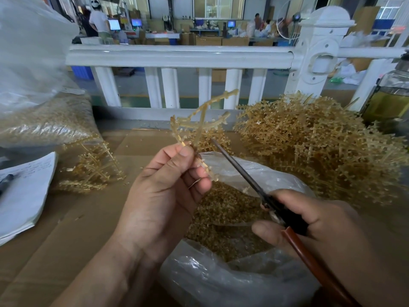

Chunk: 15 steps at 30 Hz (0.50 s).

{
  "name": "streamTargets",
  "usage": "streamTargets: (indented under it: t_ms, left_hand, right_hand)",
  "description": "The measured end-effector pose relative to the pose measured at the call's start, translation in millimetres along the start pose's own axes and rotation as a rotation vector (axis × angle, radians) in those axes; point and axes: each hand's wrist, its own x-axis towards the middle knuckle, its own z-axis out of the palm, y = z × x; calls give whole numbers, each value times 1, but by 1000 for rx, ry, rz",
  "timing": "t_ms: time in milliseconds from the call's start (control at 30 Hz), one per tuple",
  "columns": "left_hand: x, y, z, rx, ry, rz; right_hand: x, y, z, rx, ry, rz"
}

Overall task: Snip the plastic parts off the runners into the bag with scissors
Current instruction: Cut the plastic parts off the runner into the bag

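The right hand (321, 220) has its grip curled round the handles of the scissors (254, 185), whose blades point up-left over the open bag (243, 282) of cut parts. The left hand (168, 191) pinches a runner (199, 125) between thumb and fingers. Its branches rise above the grip, just left of the blade tip. Beyond, heaped runners (309, 147) cover the desk (66, 229) before a white railing (177, 55).

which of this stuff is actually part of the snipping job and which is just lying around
In the job: left hand, held runner, right hand, scissors, open bag, runner pile.
Lying about: papers, pen, bottle, white railing.
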Motion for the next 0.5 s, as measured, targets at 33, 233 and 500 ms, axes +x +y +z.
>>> streamTargets:
  t_ms: [33,233,500]
  left_hand:
    - [0,0,0,-6,6,-4]
    - [0,-2,1,38,-8,19]
    - [-2,-4,0,95,-37,50]
  right_hand:
    - [1,1,0,36,-25,10]
    - [4,6,7,82,-117,-1]
    - [2,3,7,-32,-38,21]
